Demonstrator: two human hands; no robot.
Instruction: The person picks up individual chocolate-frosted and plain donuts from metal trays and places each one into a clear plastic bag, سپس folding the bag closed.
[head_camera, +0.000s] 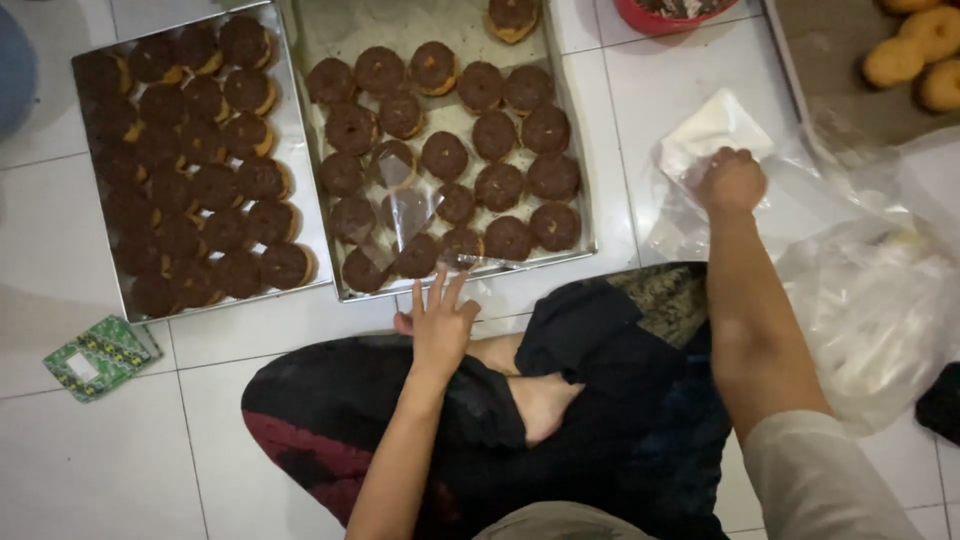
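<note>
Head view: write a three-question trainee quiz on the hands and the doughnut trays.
1. True or false: the right hand rests on a pile of clear plastic bags.
2. Which is fuller, the left rectangular metal tray or the middle rectangular metal tray?
3. The left hand is: A) gripping a chocolate-topped round doughnut; B) open, fingers spread, at the middle tray's near edge.

Key: 1 true; 2 left tray; 3 B.
</note>
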